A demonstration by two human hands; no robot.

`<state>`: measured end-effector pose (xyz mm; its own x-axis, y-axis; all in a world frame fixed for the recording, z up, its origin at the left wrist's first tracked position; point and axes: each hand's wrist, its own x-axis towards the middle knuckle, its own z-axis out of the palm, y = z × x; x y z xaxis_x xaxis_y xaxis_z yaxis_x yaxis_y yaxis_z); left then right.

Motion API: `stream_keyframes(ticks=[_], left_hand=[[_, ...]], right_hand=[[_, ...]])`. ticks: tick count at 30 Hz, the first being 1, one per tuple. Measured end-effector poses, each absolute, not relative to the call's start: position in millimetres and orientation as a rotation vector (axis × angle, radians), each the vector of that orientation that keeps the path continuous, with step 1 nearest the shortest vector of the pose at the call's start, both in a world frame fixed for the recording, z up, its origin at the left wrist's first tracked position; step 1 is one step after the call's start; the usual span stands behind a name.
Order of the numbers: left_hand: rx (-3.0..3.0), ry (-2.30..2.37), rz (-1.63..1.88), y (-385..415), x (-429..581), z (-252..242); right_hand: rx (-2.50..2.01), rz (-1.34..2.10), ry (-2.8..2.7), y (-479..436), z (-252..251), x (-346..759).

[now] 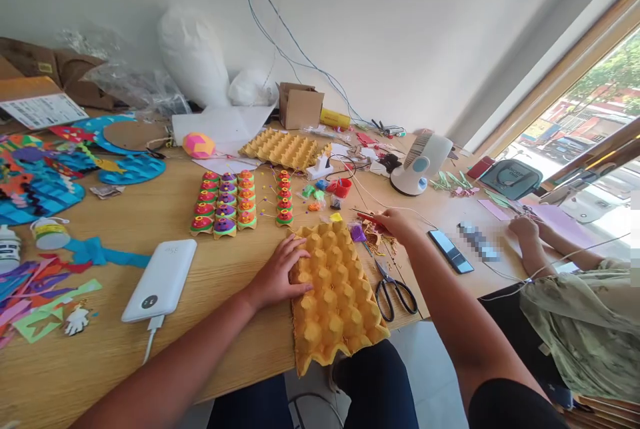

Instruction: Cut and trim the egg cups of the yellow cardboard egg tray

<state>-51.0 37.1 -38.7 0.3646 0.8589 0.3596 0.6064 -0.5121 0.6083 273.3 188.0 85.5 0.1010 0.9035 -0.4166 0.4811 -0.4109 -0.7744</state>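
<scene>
A yellow egg tray (333, 289) lies bumps up, its near end jutting past the table edge. My left hand (280, 267) grips its left side, thumb and fingertips resting on the cardboard. Beyond the tray's far right corner, my right hand (393, 224) is closed around a thin, dark, pointed tool (361, 214); its exact kind is unclear. Below that hand lie yellow cardboard scraps (377, 242) and a small purple packet (358, 234). Black-handled scissors (395, 292) rest against the tray's right side.
Rows of painted egg-cup pieces (225, 206) stand left of centre. Another egg tray (283, 149) lies behind them. A white power bank (160, 280), a phone (450, 251) and a white fan (421, 161) sit around the table. At right is another person's hand (525, 232).
</scene>
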Motion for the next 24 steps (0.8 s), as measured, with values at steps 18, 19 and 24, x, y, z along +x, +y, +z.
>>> stream_keyframes(ticks=[18,19,24], left_hand=[[2.368,1.398,1.126,40.2,-45.5,-45.1],[2.366,1.421,1.153,42.5,-42.8,-43.5],[2.31,1.461,1.303,59.5,-30.1,-35.9]], right_hand=[[-1.006,1.643,-0.942,-49.7,45.9,271.2],[-1.047,1.589,-1.019,-52.5,44.9,270.5],[-1.25,1.185,-1.38,-58.5,37.5,269.2]])
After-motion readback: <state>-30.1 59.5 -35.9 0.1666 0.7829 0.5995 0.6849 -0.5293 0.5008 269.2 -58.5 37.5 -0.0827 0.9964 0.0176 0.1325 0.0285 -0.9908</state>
